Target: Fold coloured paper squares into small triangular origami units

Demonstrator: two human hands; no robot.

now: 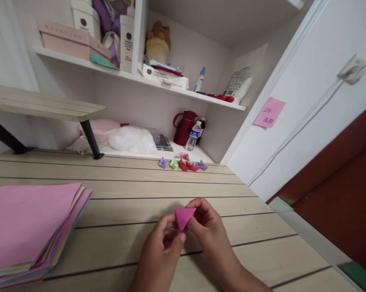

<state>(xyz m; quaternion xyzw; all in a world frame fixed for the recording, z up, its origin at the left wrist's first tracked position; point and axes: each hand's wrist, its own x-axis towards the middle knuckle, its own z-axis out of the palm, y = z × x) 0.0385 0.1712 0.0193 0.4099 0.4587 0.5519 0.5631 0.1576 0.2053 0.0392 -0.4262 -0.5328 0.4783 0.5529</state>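
Observation:
Both of my hands pinch a small pink folded paper triangle (183, 216) just above the wooden table (125, 190). My left hand (161, 247) grips its lower left edge with thumb and fingers closed. On the triangle's right side, my right hand (209, 227) holds it with curled fingers. Several finished folded paper shapes (183, 164), purple, green, red and pink, lie in a row at the far edge of the table.
A stack of coloured paper sheets (31, 227), pink on top, lies at the left. Behind are a wooden riser (43, 105), a plastic bag (128, 140), a dark red jug (184, 127), a water bottle (194, 137) and a loaded shelf (134, 77). A white wall with a pink note (268, 112) stands right.

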